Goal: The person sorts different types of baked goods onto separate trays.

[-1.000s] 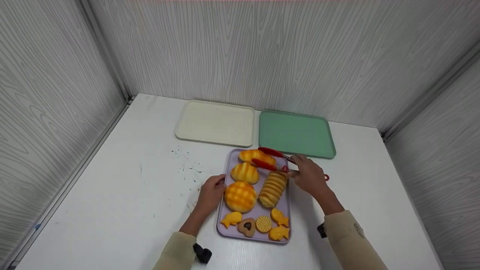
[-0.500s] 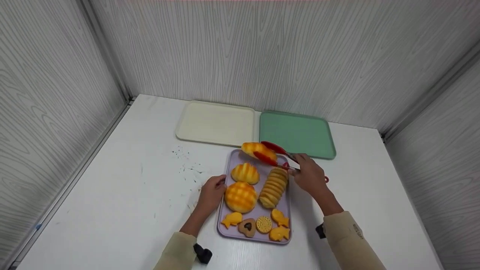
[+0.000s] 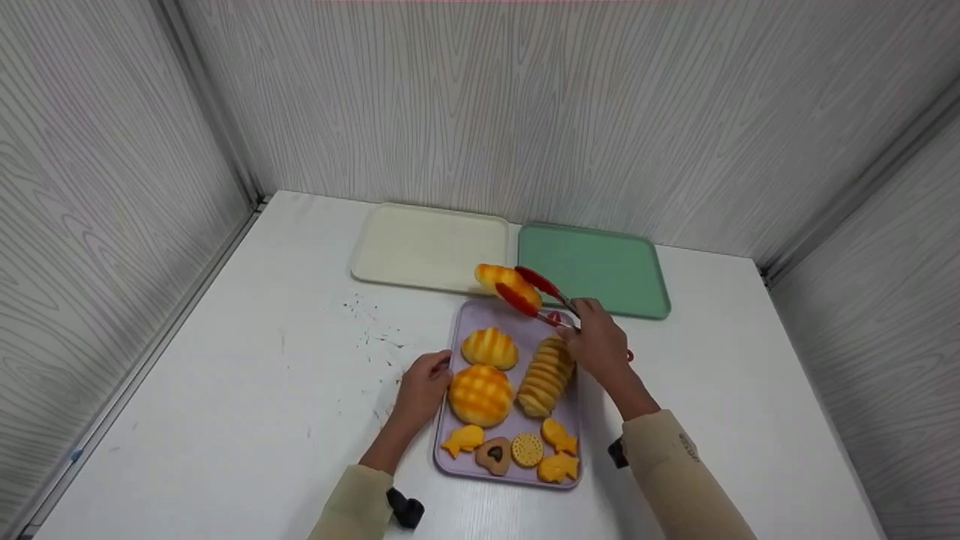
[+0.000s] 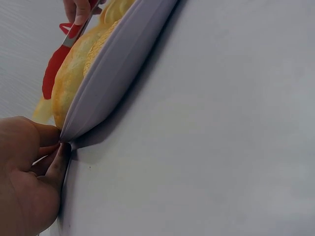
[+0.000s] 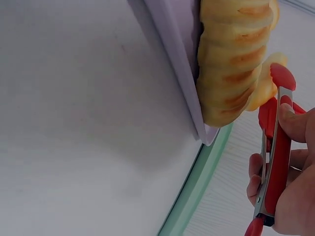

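My right hand point(image 3: 598, 341) grips red-tipped tongs point(image 3: 517, 300), their two arms squeezed round a golden bread roll point(image 3: 489, 275). The roll hangs above the far end of a purple tray point(image 3: 468, 316), overlapping the near edge of the cream tray point(image 3: 427, 244) in the head view. My left hand point(image 3: 424, 382) pinches the left rim of the purple tray between thumb and fingers, as the left wrist view point(image 4: 29, 172) shows. On that tray lie a small striped roll point(image 3: 490, 348), a round checkered bun point(image 3: 481, 395) and a long ridged loaf point(image 3: 544, 379).
Several small biscuits, among them a heart-shaped biscuit point(image 3: 493, 455) and a round biscuit point(image 3: 527, 448), lie at the purple tray's near end. A green tray point(image 3: 600, 262) sits beside the cream tray at the back. Wood-grain panels point(image 3: 465, 105) wall the table's back and sides.
The tongs closed round the roll and lifted it off the purple tray. My right hand has carried it up, away and slightly left. The left hand stays at the tray's rim.
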A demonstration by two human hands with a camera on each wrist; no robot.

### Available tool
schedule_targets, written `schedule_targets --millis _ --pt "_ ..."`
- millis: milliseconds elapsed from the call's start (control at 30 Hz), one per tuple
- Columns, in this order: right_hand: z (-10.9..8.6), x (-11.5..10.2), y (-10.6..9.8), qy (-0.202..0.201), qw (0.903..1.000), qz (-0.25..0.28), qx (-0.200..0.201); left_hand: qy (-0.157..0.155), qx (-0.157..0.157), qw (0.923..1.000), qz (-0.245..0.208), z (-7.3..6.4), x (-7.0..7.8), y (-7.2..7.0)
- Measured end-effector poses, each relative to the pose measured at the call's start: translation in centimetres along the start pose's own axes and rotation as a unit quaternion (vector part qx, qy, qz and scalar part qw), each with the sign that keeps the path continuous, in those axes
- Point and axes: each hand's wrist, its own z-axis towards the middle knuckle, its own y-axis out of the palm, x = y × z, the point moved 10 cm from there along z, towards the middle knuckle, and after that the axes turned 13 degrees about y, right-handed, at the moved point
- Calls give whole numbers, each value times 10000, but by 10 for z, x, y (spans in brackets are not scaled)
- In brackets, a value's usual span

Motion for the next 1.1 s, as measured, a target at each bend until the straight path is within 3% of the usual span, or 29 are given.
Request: schedule_targets --millis 467,867,1100 --pt "26 -25 23 223 9993 136 -255 -114 -9 9999 -9 0 -3 -4" --pt "55 -41 31 507 9972 382 -404 319 24 9995 60 1 3 -6" --pt "73 -48 38 599 9968 349 -408 315 -66 9995 -43 -1 6 -3"
